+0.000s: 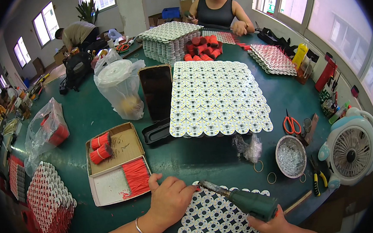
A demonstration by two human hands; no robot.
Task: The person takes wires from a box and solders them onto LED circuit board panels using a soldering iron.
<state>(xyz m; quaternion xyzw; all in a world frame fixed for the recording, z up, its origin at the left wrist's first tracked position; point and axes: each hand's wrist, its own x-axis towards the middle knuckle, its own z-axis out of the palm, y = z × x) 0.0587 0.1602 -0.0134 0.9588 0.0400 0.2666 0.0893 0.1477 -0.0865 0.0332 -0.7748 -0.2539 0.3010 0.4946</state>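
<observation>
Panel leaves us bare tabletop past its twelve-o'clock edge. Right hand clasps soldering gun; left hand pinches red bit.

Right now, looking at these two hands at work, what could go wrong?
If the green tool in the right hand is hot, its metal tip, so near the left hand, might burn it.
A slip of that tip could mark or nudge the sheet of round white boards beneath.
The left hand is also close to the open box, so a careless move might scatter its loose red wires.
</observation>
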